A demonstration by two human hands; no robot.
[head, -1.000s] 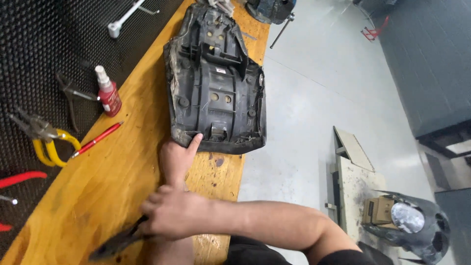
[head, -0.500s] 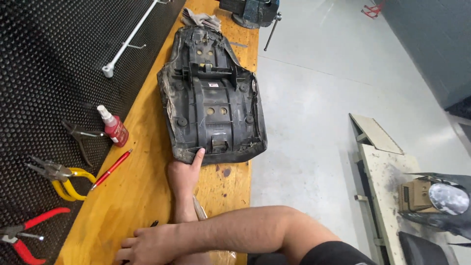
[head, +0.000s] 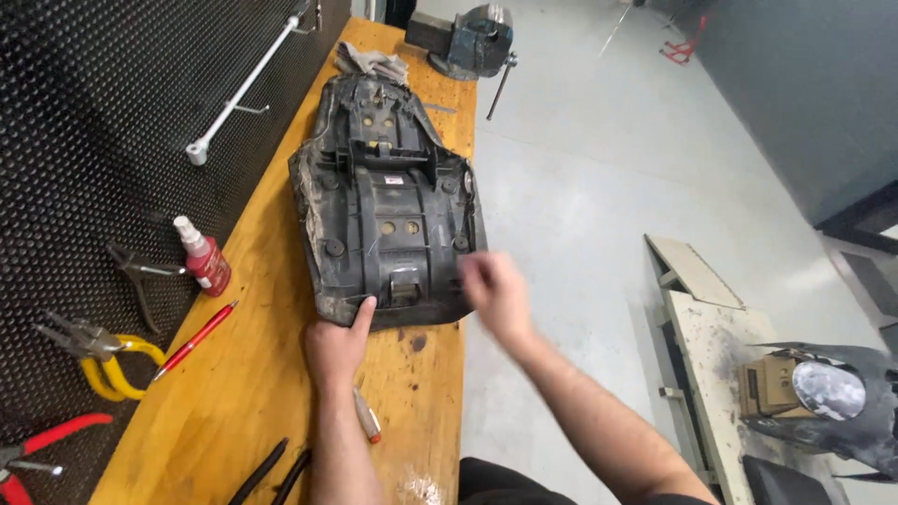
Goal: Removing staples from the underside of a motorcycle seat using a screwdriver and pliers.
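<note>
The big black seat base (head: 388, 210) lies upside down in the middle of the wooden tabletop (head: 234, 393). The left hand (head: 337, 341) presses its near edge, thumb on the rim, holding nothing. The right hand (head: 494, 292) is blurry at the seat's near right corner; I cannot tell if its grip is closed. To do this well, hold the seat flat and grab both corners firmly

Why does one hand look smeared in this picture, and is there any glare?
In the head view, the right hand is motion-blurred at the near right corner of the black seat pan, while the left hand touching its near edge is sharp. Soft glare lies on the grey floor, and the wooden bench shines faintly.
</note>
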